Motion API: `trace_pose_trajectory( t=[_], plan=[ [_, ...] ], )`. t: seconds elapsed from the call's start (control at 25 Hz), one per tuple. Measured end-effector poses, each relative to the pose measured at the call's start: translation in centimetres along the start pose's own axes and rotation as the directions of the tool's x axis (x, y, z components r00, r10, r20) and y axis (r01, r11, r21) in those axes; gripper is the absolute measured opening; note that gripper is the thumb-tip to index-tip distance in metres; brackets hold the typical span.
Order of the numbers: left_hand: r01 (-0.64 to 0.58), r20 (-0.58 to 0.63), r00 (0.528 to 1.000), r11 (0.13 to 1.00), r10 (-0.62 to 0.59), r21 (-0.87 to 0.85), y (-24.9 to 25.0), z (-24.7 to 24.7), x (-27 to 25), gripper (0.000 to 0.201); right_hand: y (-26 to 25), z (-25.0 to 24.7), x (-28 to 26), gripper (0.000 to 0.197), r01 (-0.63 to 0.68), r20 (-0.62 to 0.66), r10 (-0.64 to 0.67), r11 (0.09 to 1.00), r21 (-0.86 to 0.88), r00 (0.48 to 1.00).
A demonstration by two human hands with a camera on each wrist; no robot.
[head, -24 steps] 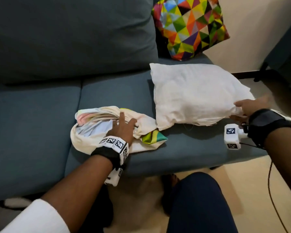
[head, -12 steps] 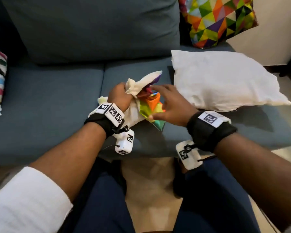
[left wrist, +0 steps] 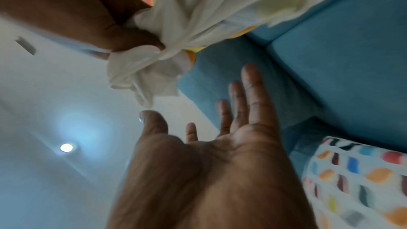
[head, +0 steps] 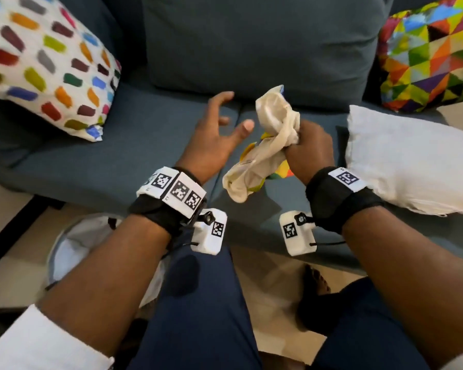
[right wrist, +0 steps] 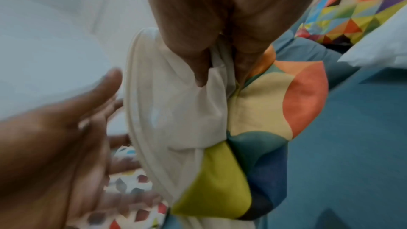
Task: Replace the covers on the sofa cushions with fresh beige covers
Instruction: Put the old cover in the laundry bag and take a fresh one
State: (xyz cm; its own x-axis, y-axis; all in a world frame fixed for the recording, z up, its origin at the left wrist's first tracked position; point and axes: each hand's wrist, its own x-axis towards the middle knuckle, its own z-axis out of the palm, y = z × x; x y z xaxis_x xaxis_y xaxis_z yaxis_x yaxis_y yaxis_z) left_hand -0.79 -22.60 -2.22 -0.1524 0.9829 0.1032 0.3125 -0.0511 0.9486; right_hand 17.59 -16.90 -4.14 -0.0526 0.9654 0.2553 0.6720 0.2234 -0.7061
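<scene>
My right hand [head: 305, 145] grips a bunched, removed cushion cover [head: 262, 145], cream on its inside with coloured patches showing, lifted above the blue sofa seat [head: 91, 166]. The wrist view shows my right hand [right wrist: 220, 50] clenching the cover [right wrist: 198, 111] in its fist. My left hand [head: 214, 134] hovers just left of the cover with fingers spread and holds nothing; its palm [left wrist: 231, 145] faces the cover [left wrist: 154, 69]. A bare white cushion insert [head: 412, 161] lies on the seat to the right.
A cushion with coloured dabs [head: 43, 57] leans at the sofa's left. A triangle-patterned cushion [head: 428, 49] stands at the back right. A white-lined basket [head: 75, 244] sits on the floor below my left arm. My knees are close to the seat's front edge.
The right hand left the white insert and took hold of the crumpled cover. The left hand let go of it and opened. The cover rose off the seat; the view swung left.
</scene>
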Motion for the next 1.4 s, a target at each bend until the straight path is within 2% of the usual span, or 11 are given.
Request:
trace_pose_trajectory(
  t=[0.08, 0.16, 0.24, 0.36, 0.44, 0.56, 0.64, 0.8, 1.0, 1.28, 1.4],
  plan=[
    [0.236, 0.055, 0.971, 0.967, -0.232, -0.097, -1.7, -3.6, -3.1, 0.076, -2.9, 1.9, -0.7, 0.022, -0.068, 0.027, 0.063, 0.952, 0.300, 0.998],
    [0.396, 0.142, 0.918, 0.865, -0.370, -0.308, -3.5, -6.4, -6.3, 0.084, -6.5, 5.1, -1.8, 0.027, -0.129, 0.167, 0.036, 0.798, 0.588, 0.985],
    [0.327, 0.069, 0.937, 0.793, -0.342, -0.514, -5.5, -8.9, -8.6, 0.091, -10.2, 8.6, -3.7, 0.025, -0.267, 0.391, -0.042, 0.662, 0.700, 0.920],
    [0.181, -0.131, 0.923, 0.711, -0.361, -0.680, -8.9, -11.8, -10.3, 0.071, -13.4, 13.2, -7.3, 0.025, -0.452, 0.704, -0.164, 0.661, 0.599, 0.691],
    [0.182, -0.298, 0.855, 0.783, -0.425, -0.595, -12.3, -14.5, -11.2, 0.040, -14.6, 16.0, -8.8, 0.039, -0.358, 0.807, -0.217, 0.811, 0.462, 0.550],
    [0.436, -0.455, 0.758, 0.882, -0.467, -0.179, -18.1, -18.6, -12.7, 0.030, -15.7, 18.4, -9.9, 0.059, -0.144, 0.896, -0.164, 0.960, 0.242, 0.413],
    [0.602, -0.508, 0.714, 0.793, -0.482, 0.093, -21.1, -20.2, -13.7, 0.026, -15.1, 19.4, -9.7, 0.048, -0.155, 0.906, -0.088, 0.974, 0.165, 0.415],
    [0.807, -0.504, 0.573, 0.552, -0.646, 0.209, -27.3, -20.9, -14.9, 0.026, -14.7, 21.1, -9.6, 0.018, -0.185, 0.914, -0.024, 0.977, 0.108, 0.406],
    [0.742, -0.388, 0.665, 0.505, -0.637, 0.441, -28.1, -20.6, -13.6, 0.027, -15.4, 22.3, -10.2, 0.018, -0.174, 0.925, -0.011, 0.981, 0.083, 0.380],
    [0.503, -0.221, 0.826, 0.502, -0.518, 0.704, -18.7, -23.2, -14.2, 0.024, -18.4, 22.3, -13.9, 0.014, -0.110, 0.922, -0.113, 0.980, 0.164, 0.370],
    [0.481, -0.298, 0.860, 0.462, -0.415, 0.745, -13.5, -27.2, -18.0, 0.031, -19.9, 23.0, -17.1, 0.016, 0.010, 0.939, -0.179, 0.983, 0.184, 0.292]
  ],
)
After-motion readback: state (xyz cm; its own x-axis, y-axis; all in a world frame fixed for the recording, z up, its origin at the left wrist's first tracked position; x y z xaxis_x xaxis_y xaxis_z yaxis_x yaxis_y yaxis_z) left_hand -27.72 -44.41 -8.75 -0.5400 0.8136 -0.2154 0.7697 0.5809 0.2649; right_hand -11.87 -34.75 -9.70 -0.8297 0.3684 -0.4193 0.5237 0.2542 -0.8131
